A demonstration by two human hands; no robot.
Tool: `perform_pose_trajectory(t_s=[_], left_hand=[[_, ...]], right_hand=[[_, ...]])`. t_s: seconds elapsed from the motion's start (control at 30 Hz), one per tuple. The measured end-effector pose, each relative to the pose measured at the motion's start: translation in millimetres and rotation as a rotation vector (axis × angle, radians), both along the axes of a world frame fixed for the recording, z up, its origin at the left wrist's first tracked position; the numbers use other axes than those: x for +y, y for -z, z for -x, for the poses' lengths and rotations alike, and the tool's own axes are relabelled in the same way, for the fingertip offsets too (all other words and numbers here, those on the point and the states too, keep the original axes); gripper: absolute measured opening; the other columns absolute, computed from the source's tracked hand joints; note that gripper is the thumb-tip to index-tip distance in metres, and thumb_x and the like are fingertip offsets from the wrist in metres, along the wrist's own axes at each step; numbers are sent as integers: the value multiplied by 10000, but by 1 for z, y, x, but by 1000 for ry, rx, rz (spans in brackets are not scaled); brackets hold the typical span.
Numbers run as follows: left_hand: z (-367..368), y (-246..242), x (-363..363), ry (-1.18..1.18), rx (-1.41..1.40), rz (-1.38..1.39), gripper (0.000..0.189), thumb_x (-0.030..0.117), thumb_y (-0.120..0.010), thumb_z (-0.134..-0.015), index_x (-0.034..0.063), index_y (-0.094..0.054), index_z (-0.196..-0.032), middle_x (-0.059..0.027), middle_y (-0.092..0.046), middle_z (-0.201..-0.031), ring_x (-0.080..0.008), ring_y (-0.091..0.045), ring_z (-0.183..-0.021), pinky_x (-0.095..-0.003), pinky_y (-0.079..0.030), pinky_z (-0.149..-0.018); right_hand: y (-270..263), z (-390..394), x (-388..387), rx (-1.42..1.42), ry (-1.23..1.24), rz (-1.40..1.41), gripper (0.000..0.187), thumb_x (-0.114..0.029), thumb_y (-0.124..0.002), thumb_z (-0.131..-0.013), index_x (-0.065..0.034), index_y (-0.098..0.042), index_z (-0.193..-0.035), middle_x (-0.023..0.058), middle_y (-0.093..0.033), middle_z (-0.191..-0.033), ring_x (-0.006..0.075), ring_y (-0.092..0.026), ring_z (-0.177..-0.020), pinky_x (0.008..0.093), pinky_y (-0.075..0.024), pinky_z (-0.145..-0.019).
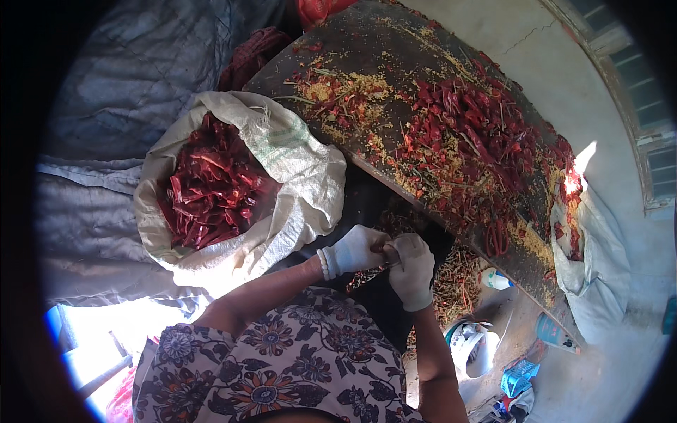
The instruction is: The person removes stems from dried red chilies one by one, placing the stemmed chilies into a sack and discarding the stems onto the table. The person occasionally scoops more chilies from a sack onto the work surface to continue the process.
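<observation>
My left hand (357, 251), in a white glove with a beaded bracelet at the wrist, meets my right hand (411, 272), gloved too, in front of my lap. Their fingers are bent together at a small dark spot. Whether that is a piece of chili or bare fingertips is not clear. To the left of my hands stands an open white woven sack (312, 185) with its rim rolled down. Cut dried red chilies (217, 185) fill it. Beyond my hands, red-handled scissors (496, 238) lie near the edge of a dark board tabletop (370, 47).
A heap of whole dried chilies (470, 127) and scattered yellow seeds (370, 84) cover parts of the tabletop. Stem scraps (460, 280) lie below its edge. On the right are a white bucket (470, 343), a blue plastic basket (519, 378) and another woven sack (597, 264).
</observation>
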State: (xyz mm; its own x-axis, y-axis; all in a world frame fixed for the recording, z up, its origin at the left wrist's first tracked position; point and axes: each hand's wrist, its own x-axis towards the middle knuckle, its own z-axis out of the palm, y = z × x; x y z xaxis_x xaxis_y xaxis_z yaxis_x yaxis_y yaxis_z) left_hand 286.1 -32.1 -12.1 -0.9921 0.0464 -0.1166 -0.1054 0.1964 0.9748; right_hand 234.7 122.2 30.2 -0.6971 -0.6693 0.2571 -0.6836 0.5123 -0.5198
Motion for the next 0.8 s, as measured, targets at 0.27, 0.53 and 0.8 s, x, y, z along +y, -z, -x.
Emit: perform_pose_trajectory(t_s=[0.27, 0.53, 0.8], left_hand=[[-5, 14, 6, -69, 317, 234, 102, 107, -651, -721, 43, -621, -796, -157, -607, -728, -367, -611, -687, -402, -490, -581], [-12, 20, 6, -93, 448, 430, 79, 69, -617, -708, 59, -614, -786, -126, -595, -743, -346, -607, -706, -423, -490, -598], [-21, 10, -4, -17, 284, 202, 126, 118, -674, -800, 50, -634, -897, -100, -651, -848, -258, -651, -774, -340, -522, -686]], right_hand=[[19, -11, 4, -539, 198, 354, 97, -3, -604, -870, -3, -544, -794, 56, -555, -792, 132, -518, -699, 268, -430, -634], [46, -19, 7, -1181, 312, 765, 132, -130, -588, -941, -63, -573, -829, -24, -536, -764, 92, -493, -687, 245, -408, -625], [67, 20, 45, -1223, 631, 1217, 93, -124, -544, -955, -62, -607, -984, 28, -546, -772, 115, -548, -675, 270, -514, -692]])
